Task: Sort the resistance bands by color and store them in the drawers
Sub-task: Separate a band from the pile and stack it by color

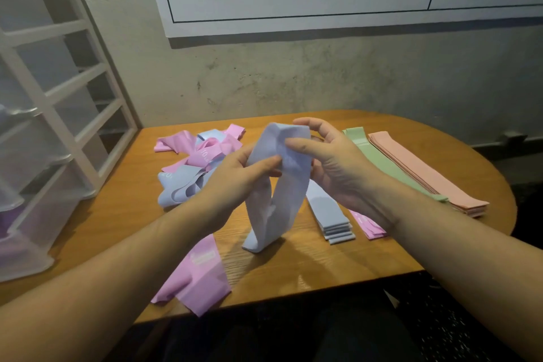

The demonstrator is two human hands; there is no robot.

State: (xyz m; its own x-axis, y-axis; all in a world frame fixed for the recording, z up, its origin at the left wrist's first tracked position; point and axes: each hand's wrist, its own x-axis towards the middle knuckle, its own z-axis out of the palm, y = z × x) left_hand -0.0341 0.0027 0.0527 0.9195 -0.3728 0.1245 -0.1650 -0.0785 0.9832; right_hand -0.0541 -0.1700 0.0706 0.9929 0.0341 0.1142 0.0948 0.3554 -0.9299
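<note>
Both hands, left hand (pixel 238 167) and right hand (pixel 329 161), pinch one blue band (pixel 282 191) upright between them, its lower end touching the tabletop (pixel 293 270).

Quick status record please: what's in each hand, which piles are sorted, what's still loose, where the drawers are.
left hand: pinches blue band
right hand: holds same band's top
sorted stacks: blue stack, pink stack, green stack, peach stack
loose: mixed pink and blue heap; pink band at near edge
drawer unit: left of table
</note>
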